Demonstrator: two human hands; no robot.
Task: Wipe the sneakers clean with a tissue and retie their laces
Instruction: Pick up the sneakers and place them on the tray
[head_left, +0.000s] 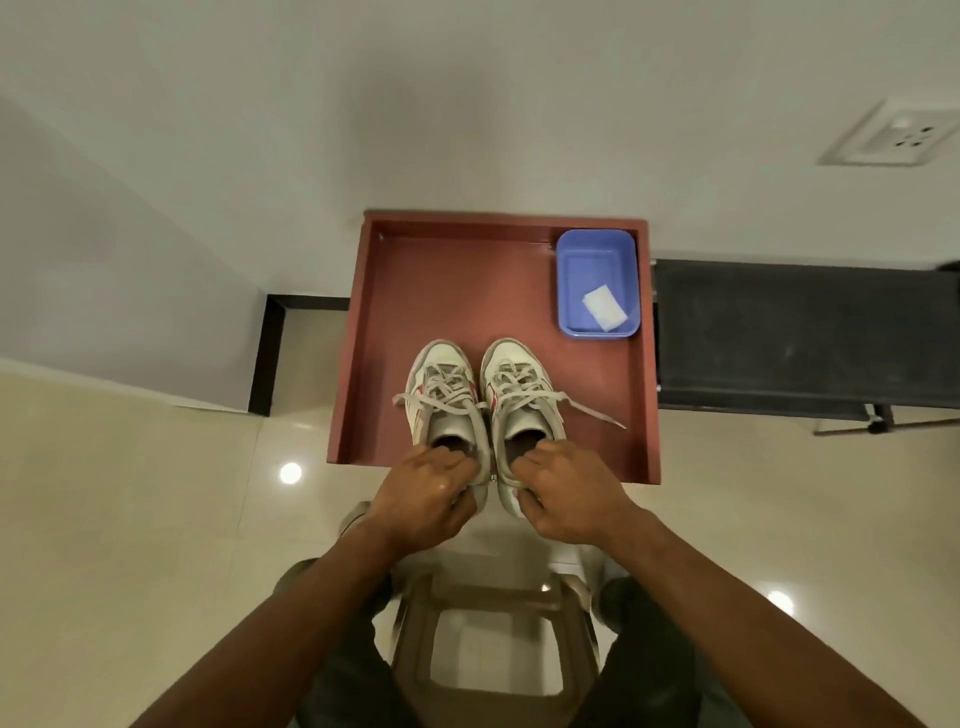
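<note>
White sneakers (480, 400) stand side by side on the red tray (441, 291). I see my left hand (426, 493) and right hand (566, 493) each pinching a heel there, with a tissue (604, 307) in the blue tub (597, 249) at the tray's far right corner.

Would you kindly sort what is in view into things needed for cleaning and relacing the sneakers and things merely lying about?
For the job: left sneaker, right sneaker, tissue, left hand, right hand.

Just there: blue tub holding the tissue, red tray, black bench, wall socket.
</note>
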